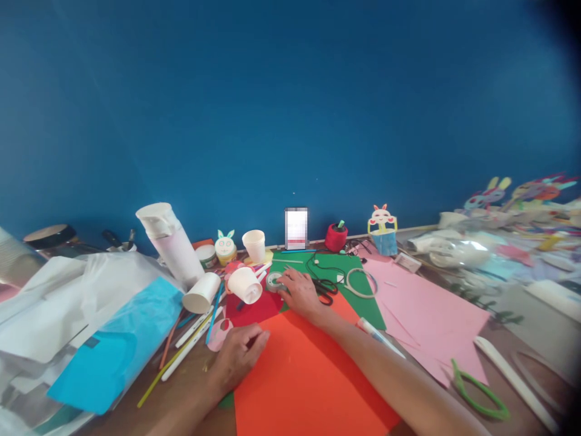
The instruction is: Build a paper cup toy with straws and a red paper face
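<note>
My right hand (299, 292) reaches over the middle of the table, its fingertips and thumb at the right edge of a roll of tape (274, 281). Black-handled scissors (325, 292) lie partly hidden behind that hand. My left hand (241, 352) rests with curled fingers at the left edge of an orange sheet of paper (308, 375); nothing shows in it. A pink paper cutout (218, 336) lies just beyond the left hand. Close to the tape, a white paper cup (245, 285) is tipped over on a red sheet (258, 312).
A tall cup stack (170, 245) and plastic-wrapped blue paper (118, 351) stand left. A phone (296, 229) leans against the wall. Green paper (349, 266), pink paper (422, 309), a bunny-faced blue cup (385, 241) and a green pipe cleaner (481, 402) lie right.
</note>
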`<act>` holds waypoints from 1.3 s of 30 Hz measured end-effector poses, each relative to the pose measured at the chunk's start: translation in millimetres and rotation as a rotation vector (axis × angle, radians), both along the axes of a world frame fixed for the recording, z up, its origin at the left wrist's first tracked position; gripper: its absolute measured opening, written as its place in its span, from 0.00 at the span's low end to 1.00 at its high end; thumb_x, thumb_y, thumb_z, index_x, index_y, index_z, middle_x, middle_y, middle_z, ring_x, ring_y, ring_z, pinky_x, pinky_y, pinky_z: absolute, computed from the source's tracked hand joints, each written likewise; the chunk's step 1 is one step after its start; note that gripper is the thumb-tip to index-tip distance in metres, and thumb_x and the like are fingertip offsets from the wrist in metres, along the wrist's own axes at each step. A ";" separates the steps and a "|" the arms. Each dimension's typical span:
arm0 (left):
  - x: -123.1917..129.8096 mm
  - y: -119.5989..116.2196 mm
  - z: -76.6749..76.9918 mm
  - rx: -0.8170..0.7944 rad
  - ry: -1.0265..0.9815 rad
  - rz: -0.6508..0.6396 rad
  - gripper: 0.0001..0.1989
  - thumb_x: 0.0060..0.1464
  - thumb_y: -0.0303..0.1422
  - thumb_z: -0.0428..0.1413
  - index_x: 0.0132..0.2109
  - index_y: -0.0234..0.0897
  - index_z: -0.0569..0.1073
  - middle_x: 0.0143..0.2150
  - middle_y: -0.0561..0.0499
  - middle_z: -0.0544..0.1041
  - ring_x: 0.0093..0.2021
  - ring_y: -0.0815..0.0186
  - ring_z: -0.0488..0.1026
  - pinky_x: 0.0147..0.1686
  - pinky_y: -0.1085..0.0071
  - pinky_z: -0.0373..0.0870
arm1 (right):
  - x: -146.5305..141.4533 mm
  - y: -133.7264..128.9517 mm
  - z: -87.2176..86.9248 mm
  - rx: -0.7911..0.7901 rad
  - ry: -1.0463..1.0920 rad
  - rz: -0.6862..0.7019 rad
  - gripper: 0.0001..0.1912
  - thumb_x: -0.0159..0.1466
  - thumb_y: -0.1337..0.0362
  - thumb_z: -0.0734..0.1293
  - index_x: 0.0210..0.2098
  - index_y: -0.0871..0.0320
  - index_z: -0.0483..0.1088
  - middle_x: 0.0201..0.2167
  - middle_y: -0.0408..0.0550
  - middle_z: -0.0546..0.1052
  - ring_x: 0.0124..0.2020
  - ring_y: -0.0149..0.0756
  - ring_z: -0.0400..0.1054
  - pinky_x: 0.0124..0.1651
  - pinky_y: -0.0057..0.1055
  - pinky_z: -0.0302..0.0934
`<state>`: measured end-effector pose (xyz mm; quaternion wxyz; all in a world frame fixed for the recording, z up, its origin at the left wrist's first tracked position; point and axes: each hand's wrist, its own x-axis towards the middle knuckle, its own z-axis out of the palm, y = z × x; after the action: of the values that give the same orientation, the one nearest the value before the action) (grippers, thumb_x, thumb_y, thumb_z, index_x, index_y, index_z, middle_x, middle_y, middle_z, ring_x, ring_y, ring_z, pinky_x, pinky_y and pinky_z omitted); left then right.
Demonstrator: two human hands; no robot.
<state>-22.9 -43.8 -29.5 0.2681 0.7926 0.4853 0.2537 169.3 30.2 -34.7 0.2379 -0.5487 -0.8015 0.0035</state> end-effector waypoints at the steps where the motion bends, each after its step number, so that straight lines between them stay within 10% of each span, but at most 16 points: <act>1: -0.1 0.5 0.0 0.001 -0.002 0.002 0.18 0.56 0.38 0.43 0.21 0.36 0.49 0.19 0.58 0.50 0.21 0.74 0.50 0.22 0.73 0.45 | 0.2 0.1 0.4 -0.002 -0.002 -0.002 0.14 0.58 0.63 0.62 0.44 0.50 0.65 0.45 0.47 0.67 0.47 0.38 0.58 0.46 0.33 0.48; 39: 0.6 1.1 1.8 0.037 -0.019 0.035 0.17 0.54 0.36 0.44 0.20 0.36 0.50 0.18 0.58 0.49 0.20 0.74 0.49 0.22 0.72 0.44 | 5.9 -0.4 2.1 -0.012 -0.040 -0.064 0.12 0.60 0.61 0.60 0.44 0.50 0.66 0.45 0.47 0.68 0.46 0.38 0.60 0.43 0.33 0.48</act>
<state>-22.3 -42.6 -27.7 0.2538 0.7863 0.4917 0.2749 175.2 29.8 -32.7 0.2183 -0.5756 -0.7880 -0.0102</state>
